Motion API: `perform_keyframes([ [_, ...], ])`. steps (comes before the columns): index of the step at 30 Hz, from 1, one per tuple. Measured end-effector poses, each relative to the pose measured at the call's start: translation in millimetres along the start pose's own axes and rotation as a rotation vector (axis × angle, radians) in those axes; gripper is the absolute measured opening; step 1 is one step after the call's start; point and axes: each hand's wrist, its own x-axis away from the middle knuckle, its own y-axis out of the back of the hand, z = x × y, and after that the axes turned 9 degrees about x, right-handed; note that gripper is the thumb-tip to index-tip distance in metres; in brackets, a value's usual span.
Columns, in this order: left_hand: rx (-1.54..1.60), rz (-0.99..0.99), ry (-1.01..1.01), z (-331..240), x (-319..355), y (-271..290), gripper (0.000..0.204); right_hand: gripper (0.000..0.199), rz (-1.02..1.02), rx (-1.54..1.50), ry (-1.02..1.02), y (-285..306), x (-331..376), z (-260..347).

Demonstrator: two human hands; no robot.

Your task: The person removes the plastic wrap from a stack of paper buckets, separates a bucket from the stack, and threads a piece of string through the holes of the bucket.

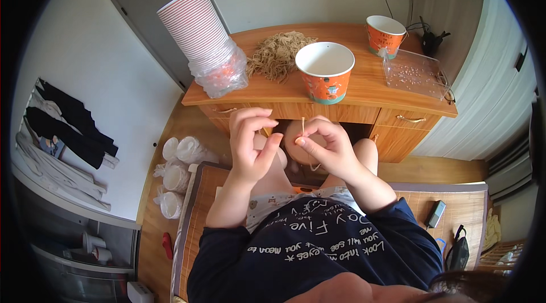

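Note:
My right hand (pixel 326 146) pinches a thin tan string (pixel 303 125) between thumb and forefinger, its short end sticking up. My left hand (pixel 253 141) is raised beside it, fingers curled and apart, thumb close to the right hand's fingertips; whether it touches the string I cannot tell. Both hands hover above my knees, just in front of the wooden desk (pixel 364 89). On the desk right behind the hands stands an orange and white paper bucket (pixel 325 71), with a heap of tan strings (pixel 278 52) to its left.
A tall leaning stack of paper cups (pixel 200 35) in plastic wrap stands at the desk's left end. A second orange bucket (pixel 385 34) and a clear plastic tray (pixel 414 72) sit at the right. More wrapped cups (pixel 176 175) lie on the floor at left.

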Motion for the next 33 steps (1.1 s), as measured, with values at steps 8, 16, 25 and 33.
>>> perform_keyframes([
  [8, 0.122, 0.138, 0.202, -19, 27, -13, 0.015, 0.011, -0.112, 0.519, 0.22, -13, 24, 10],
  [16, 0.151, 0.023, 0.229, -30, 48, -6, 0.006, 0.04, -0.094, 0.397, 0.205, -11, 31, 24],
  [25, -0.07, 0.034, 0.08, -40, 54, 0, 0.014, 0.033, -0.019, -0.366, 0.025, -27, 35, 13],
  [33, -0.057, 0.007, 0.074, -33, 67, -14, 0.014, 0.038, -0.136, -0.354, -0.033, -24, 48, 10],
])
